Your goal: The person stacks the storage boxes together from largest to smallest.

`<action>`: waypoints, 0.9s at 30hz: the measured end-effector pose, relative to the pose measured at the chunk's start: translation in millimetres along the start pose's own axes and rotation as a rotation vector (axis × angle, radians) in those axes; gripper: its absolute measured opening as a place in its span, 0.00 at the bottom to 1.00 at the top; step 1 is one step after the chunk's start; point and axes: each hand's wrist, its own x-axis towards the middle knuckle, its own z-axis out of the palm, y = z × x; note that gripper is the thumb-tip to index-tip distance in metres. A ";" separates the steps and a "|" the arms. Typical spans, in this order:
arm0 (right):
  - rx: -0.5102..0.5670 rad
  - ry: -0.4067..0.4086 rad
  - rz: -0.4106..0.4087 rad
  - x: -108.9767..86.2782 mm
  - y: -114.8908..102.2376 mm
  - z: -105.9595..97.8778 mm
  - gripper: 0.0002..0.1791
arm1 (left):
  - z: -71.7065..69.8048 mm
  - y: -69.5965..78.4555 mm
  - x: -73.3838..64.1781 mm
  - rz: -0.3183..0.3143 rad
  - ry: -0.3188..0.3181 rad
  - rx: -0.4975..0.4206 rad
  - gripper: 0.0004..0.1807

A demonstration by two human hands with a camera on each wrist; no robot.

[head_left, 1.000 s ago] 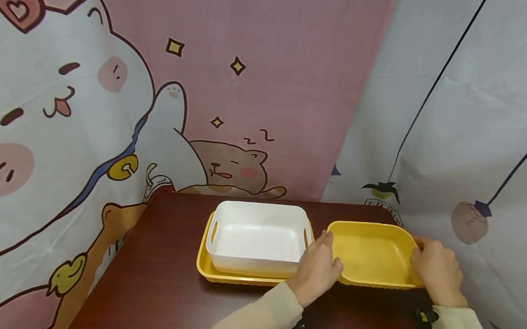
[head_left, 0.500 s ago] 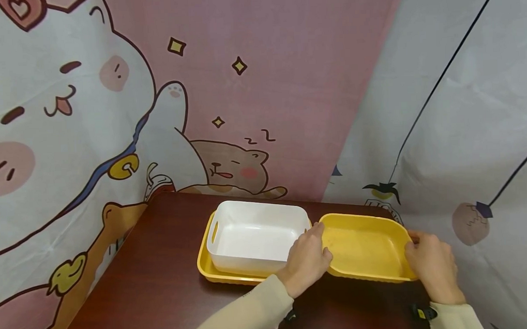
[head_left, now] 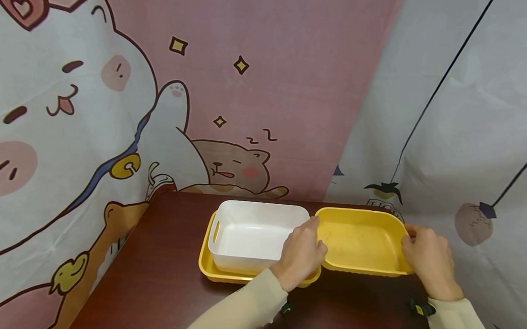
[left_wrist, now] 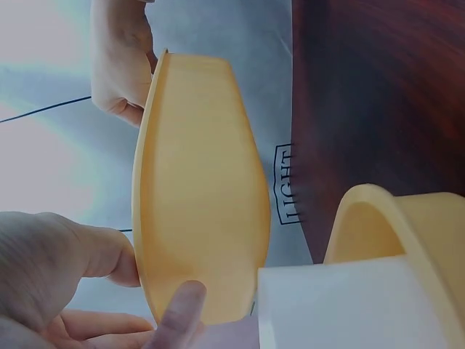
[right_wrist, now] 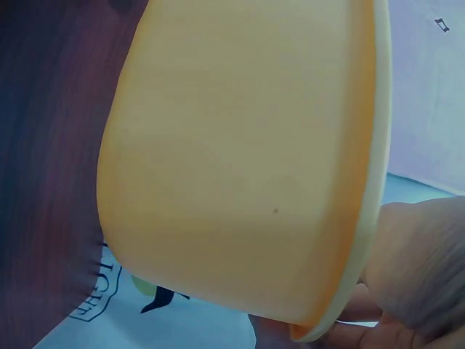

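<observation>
Between both hands hangs a yellow plastic basket (head_left: 363,238), raised off the table at the right. My left hand (head_left: 299,253) pinches its left rim, with the thumb on one side of the wall and fingers on the other in the left wrist view. At the opposite end, my right hand (head_left: 430,260) grips the rim; some of its fingers are hidden behind the wall. A white basket (head_left: 255,237) with handle slots sits inside a second yellow basket (head_left: 226,277) on the table. The left hand passes in front of their right end and partly hides it.
A dark reddish-brown table (head_left: 154,284) carries the nested baskets. Right behind its far edge hangs a printed cloth (head_left: 287,96), pink and white with cartoon cats. The cloth also runs along the right side, close to the right hand.
Both hands have carried the held yellow basket left and slightly up, so its left end is now close beside the white basket. The nested baskets have stayed in place.
</observation>
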 end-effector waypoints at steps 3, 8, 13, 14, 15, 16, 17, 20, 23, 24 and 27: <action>-0.005 0.020 -0.021 -0.3 -4.0 -1.6 0.24 | -2.6 -0.5 1.8 0.000 0.001 -0.003 0.32; 0.003 0.070 -0.079 0.0 -12.4 -2.7 0.23 | -9.4 -2.8 4.6 -0.010 -0.001 -0.036 0.30; 0.018 0.083 -0.116 0.1 -19.5 -0.8 0.22 | -18.9 -5.8 6.7 -0.010 0.000 -0.050 0.28; 0.019 0.086 -0.124 0.0 -20.6 0.0 0.22 | -20.8 -6.6 7.0 -0.011 0.000 -0.048 0.28; 0.022 0.088 -0.131 -0.2 -21.8 0.8 0.22 | -22.4 -7.5 7.2 -0.011 0.002 -0.042 0.28; 0.026 0.088 -0.137 -0.3 -23.2 1.5 0.22 | -24.0 -8.4 7.6 -0.013 0.005 -0.037 0.28; 0.031 0.087 -0.142 -0.4 -24.5 2.3 0.22 | -25.5 -9.4 7.9 -0.013 0.007 -0.038 0.28; 0.044 0.080 -0.155 -0.7 -29.2 4.6 0.22 | -29.7 -12.7 8.9 -0.013 0.018 -0.037 0.29; 0.055 0.080 -0.171 -1.3 -34.6 6.9 0.21 | -34.0 -16.5 9.7 -0.014 0.033 -0.020 0.31; 0.059 0.084 -0.181 -1.6 -36.4 7.8 0.21 | -35.3 -18.0 9.9 -0.012 0.041 -0.014 0.31; 0.070 0.108 -0.219 -2.4 -41.8 10.5 0.20 | -39.4 -23.0 10.5 -0.011 0.054 -0.001 0.28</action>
